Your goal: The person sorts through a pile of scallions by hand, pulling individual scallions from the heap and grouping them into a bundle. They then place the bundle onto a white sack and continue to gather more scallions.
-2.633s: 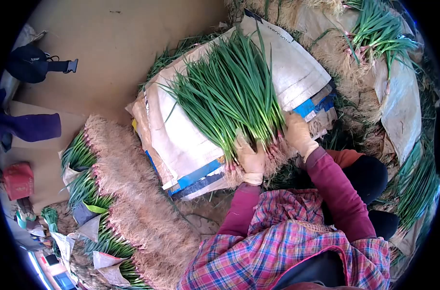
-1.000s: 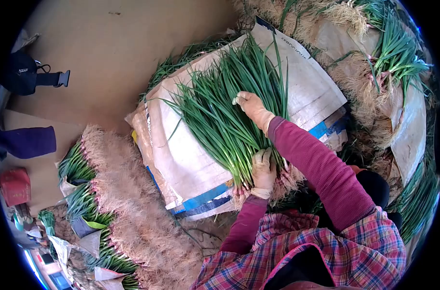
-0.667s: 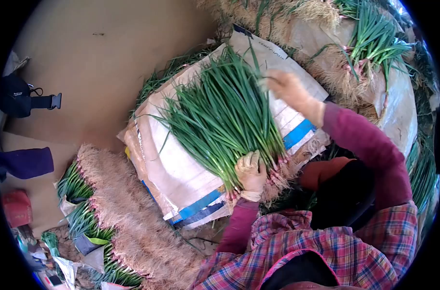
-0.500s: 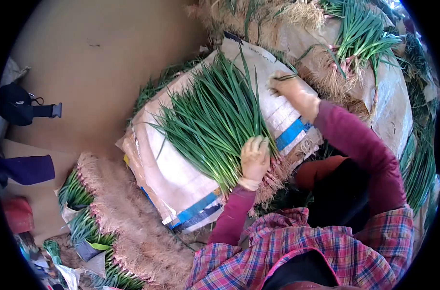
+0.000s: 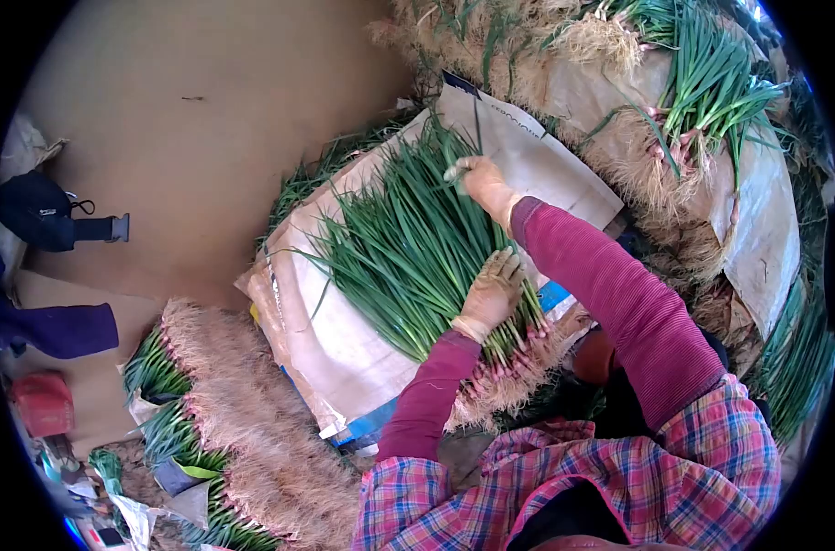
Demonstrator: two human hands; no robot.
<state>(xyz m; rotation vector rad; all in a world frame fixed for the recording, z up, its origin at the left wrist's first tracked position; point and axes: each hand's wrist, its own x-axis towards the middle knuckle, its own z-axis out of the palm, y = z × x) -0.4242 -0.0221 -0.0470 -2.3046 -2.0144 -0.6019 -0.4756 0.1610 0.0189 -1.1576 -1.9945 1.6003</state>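
Onion bunch: we see the long green onions (image 5: 408, 243) fanned over a stack of pale sacks (image 5: 344, 363), leaves toward the top of the view, pinkish bulbs (image 5: 516, 354) at the near edge.
Roots: a fringe of straw-coloured roots (image 5: 500, 395) spreads from the bulbs toward the wearer.
Left hand: we find the left hand (image 5: 493, 292) lying across the stems, above the bulbs, its fingers bent over them; we cannot tell how firmly they grip.
Right hand: the right hand (image 5: 483, 188) is farther up, at the right edge of the leaves, its fingers curled inward; we cannot tell whether they pinch a leaf.
Gloves: both hands look covered in something pale and thin.
Sleeves: a ribbed magenta sleeve (image 5: 619, 298) covers each forearm, below a plaid garment (image 5: 564, 487).
Sack stack: we make out dark lettering near the upper corner and a blue band (image 5: 381, 421) along the near edge.
Left row: bundled onions (image 5: 174, 432) lie in a line, with a thick bank of roots (image 5: 270, 441) facing the stack.
Upper right: more onions (image 5: 720, 87) lie in a loose heap, roots hanging beside a pale sheet (image 5: 771, 225).
Lower right: we see another spread of green leaves (image 5: 803, 358).
Far left: a black pouch (image 5: 36, 211) with a buckled strap is above a purple cloth (image 5: 55, 326) and a red object (image 5: 43, 404), near the brown floor (image 5: 206, 156).
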